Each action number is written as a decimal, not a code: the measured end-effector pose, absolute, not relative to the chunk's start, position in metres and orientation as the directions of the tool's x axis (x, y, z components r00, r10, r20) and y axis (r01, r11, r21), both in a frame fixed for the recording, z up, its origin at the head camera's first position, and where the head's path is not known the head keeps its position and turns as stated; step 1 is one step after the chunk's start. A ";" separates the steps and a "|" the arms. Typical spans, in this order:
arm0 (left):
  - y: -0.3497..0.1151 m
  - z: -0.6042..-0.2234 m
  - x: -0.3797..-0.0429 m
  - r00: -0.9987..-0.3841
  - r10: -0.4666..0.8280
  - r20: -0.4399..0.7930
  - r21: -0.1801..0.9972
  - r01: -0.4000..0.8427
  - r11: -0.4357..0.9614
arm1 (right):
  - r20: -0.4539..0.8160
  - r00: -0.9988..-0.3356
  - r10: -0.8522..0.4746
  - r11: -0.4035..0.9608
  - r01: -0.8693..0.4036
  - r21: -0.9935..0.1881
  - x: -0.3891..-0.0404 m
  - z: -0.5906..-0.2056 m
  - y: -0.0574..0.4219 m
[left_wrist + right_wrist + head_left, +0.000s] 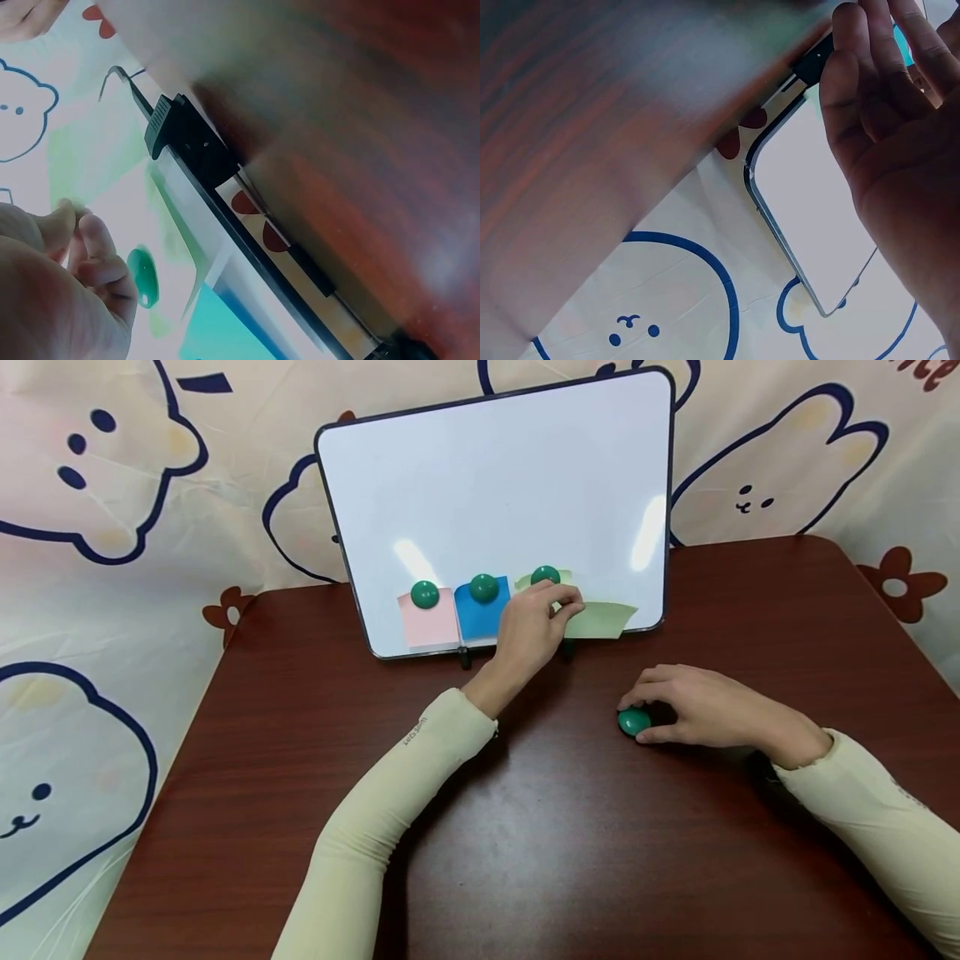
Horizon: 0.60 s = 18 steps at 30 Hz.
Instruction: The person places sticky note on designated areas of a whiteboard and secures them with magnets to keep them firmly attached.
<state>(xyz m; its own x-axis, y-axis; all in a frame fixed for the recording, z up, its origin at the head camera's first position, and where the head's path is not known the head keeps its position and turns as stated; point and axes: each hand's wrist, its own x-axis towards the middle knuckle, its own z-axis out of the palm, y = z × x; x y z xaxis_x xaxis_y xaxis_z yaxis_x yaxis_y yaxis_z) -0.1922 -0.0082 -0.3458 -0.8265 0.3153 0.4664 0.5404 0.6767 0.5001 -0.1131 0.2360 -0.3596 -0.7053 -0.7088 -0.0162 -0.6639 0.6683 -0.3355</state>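
Observation:
My left hand (530, 625) is in front of the lower part of the whiteboard (510, 485), its thumb and fingertips pinching a light green sticky note (600, 620) by one edge. In the left wrist view the pinched note (97, 161) spreads out beyond the fingertips. Beside that hand, a round green magnet (545, 576) sits on another pale green note, partly hidden by the hand. Lower right, my right hand (697, 706) holds a green magnet (633, 721) at the tabletop, thumb on one side and fingers on the other. The right wrist view hides this magnet behind the fingers.
A pink note (431, 625) and a blue note (480, 614) are on the board's lower left, each under a green magnet. Black stand feet (464, 657) support the board on the dark wooden table (525, 843). A patterned cloth (787, 468) hangs behind.

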 end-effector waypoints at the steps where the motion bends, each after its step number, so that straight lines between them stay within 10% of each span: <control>1: -0.008 -0.346 -0.193 -0.825 0.313 0.471 0.498 0.541 0.678 | -0.016 -0.706 -0.708 0.669 -0.663 -0.335 -0.113 -0.360 0.236; 18: 0.002 -0.345 -0.201 -0.800 0.281 0.530 0.453 0.547 0.704 | -0.021 -0.708 -0.706 0.673 -0.661 -0.332 -0.115 -0.360 0.237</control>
<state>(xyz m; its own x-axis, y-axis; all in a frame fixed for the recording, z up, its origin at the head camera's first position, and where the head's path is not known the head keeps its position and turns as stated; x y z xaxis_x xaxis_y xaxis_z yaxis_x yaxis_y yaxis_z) -0.2007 0.0020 -0.3449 -0.8003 0.2812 0.5295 0.5470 0.7041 0.4528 -0.1147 0.2367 -0.3595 -0.7082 -0.7057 -0.0207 -0.6610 0.6731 -0.3316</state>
